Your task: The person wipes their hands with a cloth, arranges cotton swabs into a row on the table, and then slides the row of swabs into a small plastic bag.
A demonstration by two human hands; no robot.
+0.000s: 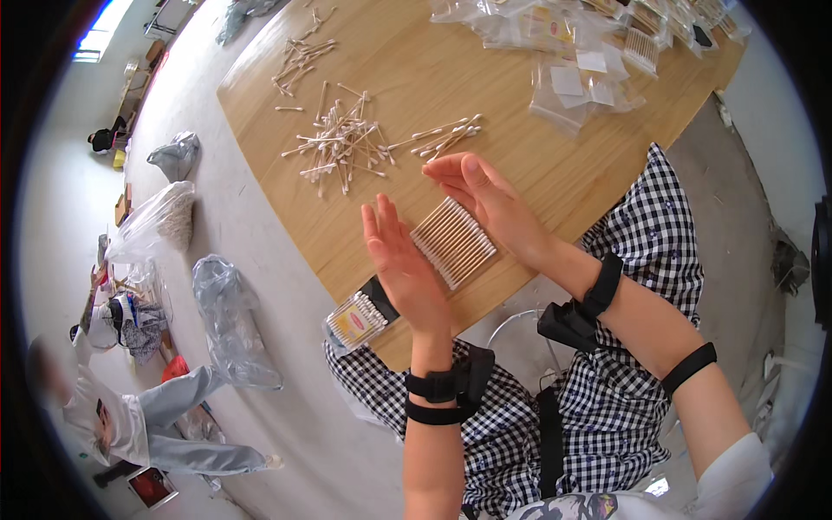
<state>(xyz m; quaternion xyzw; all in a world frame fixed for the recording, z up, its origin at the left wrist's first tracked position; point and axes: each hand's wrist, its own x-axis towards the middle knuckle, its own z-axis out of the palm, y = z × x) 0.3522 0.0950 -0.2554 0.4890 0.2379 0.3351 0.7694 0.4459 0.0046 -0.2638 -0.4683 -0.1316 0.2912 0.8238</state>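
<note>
A neat row of cotton swabs [454, 243] lies side by side on the wooden table [511, 169], near its front edge. Along the left side of the row, my left hand [400, 267] stands on edge with its fingers stretched out. My right hand [487, 201] is at the far right side of the row, its fingers extended and slightly curved. Neither hand grips anything; whether they touch the swabs is unclear. Beyond my fingers lie a few loose swabs [448, 137] and a scattered heap of swabs [340, 143].
A clear pack of swabs [356, 322] with a yellow label and a black item [379, 300] sit at the table's left corner. More swabs [303, 62] lie farther back. Clear plastic bags [568, 82] cover the far right. Plastic sacks [227, 321] and a seated person [130, 416] are at left.
</note>
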